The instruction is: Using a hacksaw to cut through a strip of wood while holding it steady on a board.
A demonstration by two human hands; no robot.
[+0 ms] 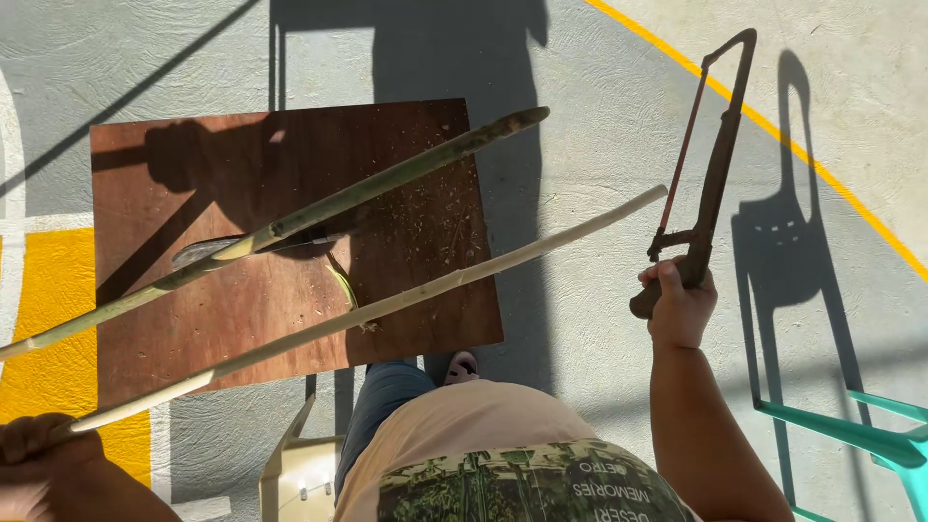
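Above the brown board [290, 290] | my right hand [680, 307] clenched on rusty hacksaw [710, 174] handle, blade clear | left hand [43, 454] gripping pale stick [387, 304] end | green stick [319, 213] across board | judgement: steady pale stick on board before sawing.

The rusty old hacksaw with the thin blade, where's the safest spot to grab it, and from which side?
Grip the rusty metal hacksaw by its thick handle at the lower end, where the right hand wraps it now. Come from below, on the frame's side: the thin blade runs up the saw's left edge, so fingers stay off it.
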